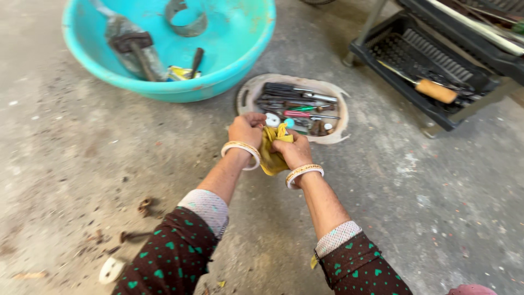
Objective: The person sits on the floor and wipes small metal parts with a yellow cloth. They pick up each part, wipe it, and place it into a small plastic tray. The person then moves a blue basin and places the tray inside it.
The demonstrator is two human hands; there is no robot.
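My left hand [246, 130] and my right hand [293, 151] are held close together above the concrete floor, both closed on a crumpled yellow cloth [271, 153] that bunches between them. Each wrist wears white and gold bangles. Just beyond the hands lies an oval whitish tray [246, 93] filled with several hand tools such as screwdrivers and pliers [297, 104]. Whatever is inside the cloth is hidden.
A large turquoise plastic basin [240, 60] stands at the back left, holding a hammer [136, 49], a metal ring [186, 19] and a small tool. A black rack [406, 82] with a wooden-handled tool [435, 90] sits at the right. Small rusty bits [145, 206] lie on the floor at left.
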